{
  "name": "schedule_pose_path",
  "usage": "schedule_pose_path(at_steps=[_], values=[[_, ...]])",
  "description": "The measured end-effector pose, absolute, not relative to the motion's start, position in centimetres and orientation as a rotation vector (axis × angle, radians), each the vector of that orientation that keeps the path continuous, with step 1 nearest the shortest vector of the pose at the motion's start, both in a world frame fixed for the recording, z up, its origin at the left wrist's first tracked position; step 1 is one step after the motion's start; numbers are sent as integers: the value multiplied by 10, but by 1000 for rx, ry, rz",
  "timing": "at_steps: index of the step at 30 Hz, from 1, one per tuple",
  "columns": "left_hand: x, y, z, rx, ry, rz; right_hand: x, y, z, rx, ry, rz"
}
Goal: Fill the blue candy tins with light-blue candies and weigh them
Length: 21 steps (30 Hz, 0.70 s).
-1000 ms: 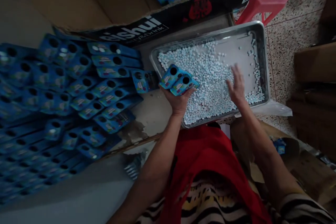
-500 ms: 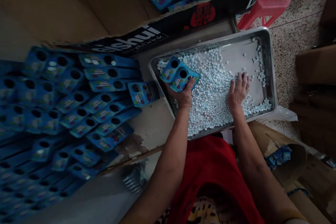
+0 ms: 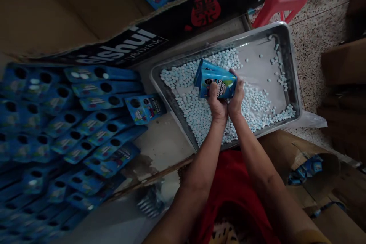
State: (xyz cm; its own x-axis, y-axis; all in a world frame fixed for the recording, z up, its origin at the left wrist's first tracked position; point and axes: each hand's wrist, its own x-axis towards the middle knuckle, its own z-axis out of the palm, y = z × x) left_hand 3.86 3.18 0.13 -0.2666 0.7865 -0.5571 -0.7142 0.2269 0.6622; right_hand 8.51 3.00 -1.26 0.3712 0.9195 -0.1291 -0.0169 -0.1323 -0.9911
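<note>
Over the metal tray [image 3: 296, 80], my left hand [image 3: 219, 108] is closed round two small blue candy boxes [image 3: 219, 84], its thumb pressed on the printed front of the nearer one. The boxes lie tilted, one partly behind the other, and their round openings do not show. My right hand [image 3: 236, 97] wraps the right end of the boxes with bent fingers, its wrist close beside the left one. Whether any candies are in its palm is hidden. Small pale blue and white candies [image 3: 191, 110] spread thickly across the tray beneath both hands.
Many blue boxes with round holes [image 3: 100, 118] stand packed on the left. One box [image 3: 145, 108] sits at the tray's left edge. A large carton [image 3: 171, 19] rises behind the tray. At right are a red stool [image 3: 281, 5] and a cardboard container [image 3: 328, 167] holding blue packets.
My right hand has left the candies and moved left onto the boxes. My left hand has shifted right and turned the boxes, so their printed front shows. The camera view has shifted slightly.
</note>
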Motion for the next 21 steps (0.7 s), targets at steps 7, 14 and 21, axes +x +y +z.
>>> schedule_pose_path(at_steps=[7, 14, 21], values=[[23, 17, 46, 326, 1210, 1333, 97, 30, -5, -1220, -51, 1293], [-73, 8, 54, 1065, 1576, 1267, 129, 34, 49, -941, 399, 1493], [-80, -2, 19, 1437, 1523, 1176, 118, 28, 128, -830, 83, 1598]])
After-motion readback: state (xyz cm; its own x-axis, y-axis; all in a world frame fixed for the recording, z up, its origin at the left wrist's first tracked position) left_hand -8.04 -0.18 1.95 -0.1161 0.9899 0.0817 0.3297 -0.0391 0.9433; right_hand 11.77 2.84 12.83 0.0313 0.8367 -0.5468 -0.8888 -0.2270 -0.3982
